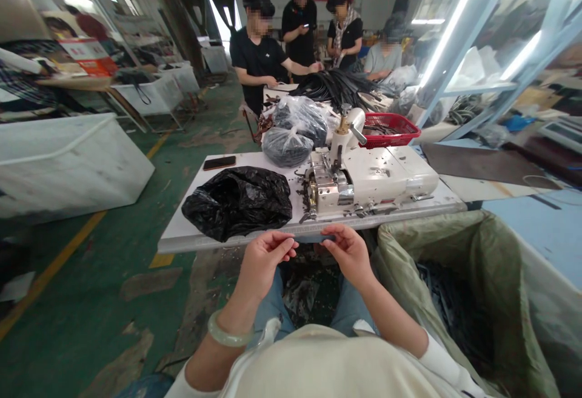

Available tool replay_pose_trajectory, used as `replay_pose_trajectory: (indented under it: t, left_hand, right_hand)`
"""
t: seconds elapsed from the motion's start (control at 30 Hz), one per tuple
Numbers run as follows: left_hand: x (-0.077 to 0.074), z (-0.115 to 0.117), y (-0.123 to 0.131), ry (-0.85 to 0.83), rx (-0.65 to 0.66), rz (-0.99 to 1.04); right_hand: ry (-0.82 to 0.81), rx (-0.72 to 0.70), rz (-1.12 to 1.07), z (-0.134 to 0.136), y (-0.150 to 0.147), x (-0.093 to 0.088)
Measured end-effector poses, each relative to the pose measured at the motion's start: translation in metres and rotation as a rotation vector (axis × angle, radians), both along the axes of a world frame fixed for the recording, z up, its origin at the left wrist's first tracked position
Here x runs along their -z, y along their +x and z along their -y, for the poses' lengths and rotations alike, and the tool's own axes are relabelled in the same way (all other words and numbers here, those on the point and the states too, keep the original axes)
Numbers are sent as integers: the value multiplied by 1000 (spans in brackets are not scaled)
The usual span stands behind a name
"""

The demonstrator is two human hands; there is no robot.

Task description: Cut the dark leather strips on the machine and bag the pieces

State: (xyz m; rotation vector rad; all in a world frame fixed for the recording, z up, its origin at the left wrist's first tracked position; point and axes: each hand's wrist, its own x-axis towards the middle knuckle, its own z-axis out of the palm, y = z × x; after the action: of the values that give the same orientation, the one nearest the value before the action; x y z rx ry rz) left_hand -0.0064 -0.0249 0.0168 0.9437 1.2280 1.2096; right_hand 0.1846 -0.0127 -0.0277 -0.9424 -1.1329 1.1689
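A short dark grey-blue strip (310,238) is stretched level between my two hands, just in front of the table edge. My left hand (269,258) pinches its left end between thumb and fingers. The right end sits in the pinch of my right hand (351,256). Just beyond my hands stands a white machine (386,179) with bare metal parts on its left side, and dark scraps lie around its base. To its left a crumpled black plastic bag (239,201) rests on the white table (179,228).
A phone (219,162) and clear bags of dark pieces (288,143) lie farther back. A red basket (388,130) stands behind the machine. At my right is a green sack (400,252) holding dark strips. Several people (261,52) are across the table.
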Motion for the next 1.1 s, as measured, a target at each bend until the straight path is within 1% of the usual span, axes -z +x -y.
replay_pose_trajectory:
  t: [0.07, 0.1, 0.13, 0.2, 0.27, 0.3, 0.33, 0.37, 0.4, 0.47, 0.53, 0.57, 0.6, 0.63, 0.7, 0.73, 0.77, 0.83, 0.9, 1.0, 1.1]
  left_hand:
    - [2, -2, 3, 31, -26, -27]
    - [3, -3, 4, 37, -36, -37]
    - [4, -4, 5, 34, -41, -42]
    - [7, -6, 7, 7, -49, -30]
    - [11, -9, 7, -11, -57, -52]
    - [14, -10, 6, -1, -60, -96]
    - [16, -12, 4, 22, -58, -165]
    - [18, -14, 3, 55, -47, -255]
    - [20, -15, 1, 93, -26, -351]
    - [24, -19, -1, 156, 38, -507]
    - [28, -23, -3, 193, 89, -582]
    - [30, -26, -5, 206, 94, -592]
    - [32, -28, -7, 216, 83, -590]
    - [34, -31, -11, 222, 59, -584]
    - [38, -38, -21, 221, -7, -575]
    - [39, -41, -27, 213, -35, -577]
    - [40, -43, -34, 200, -58, -582]
    - [43, -46, -47, 169, -94, -596]
    - [46, -46, -56, 142, -124, -599]
    - [51, -43, -60, 119, -141, -568]
    - [54, -40, -58, 101, -126, -544]
  right_hand:
    - [-6, 8, 72, 0, 3, 5]
    - [23, 34, 147, 0, 5, 7]
    - [81, 63, 239, 1, 7, 10]
    - [263, 94, 411, 2, 12, 14]
    - [421, 52, 512, 4, 13, 17]
    - [450, 15, 530, 4, 12, 18]
    - [433, -18, 525, 4, 9, 19]
    - [376, -65, 501, 4, 5, 20]
    - [286, -132, 460, 2, 1, 21]
    - [55, -343, 366, -6, -6, 25]
    - [-151, -553, 307, -20, -9, 30]
    - [-230, -580, 287, -30, -9, 32]
    - [-292, -533, 259, -43, -6, 33]
    - [-336, -432, 219, -57, -2, 34]
    - [-396, -174, 93, -88, 9, 34]
    - [-415, -81, 25, -103, 15, 33]
    - [-428, -29, -33, -116, 21, 32]
    - [-447, -6, -107, -137, 30, 30]
    - [-456, -9, -133, -150, 35, 28]
    - [-466, 10, -149, -156, 37, 28]
    - [-472, 53, -152, -159, 38, 27]
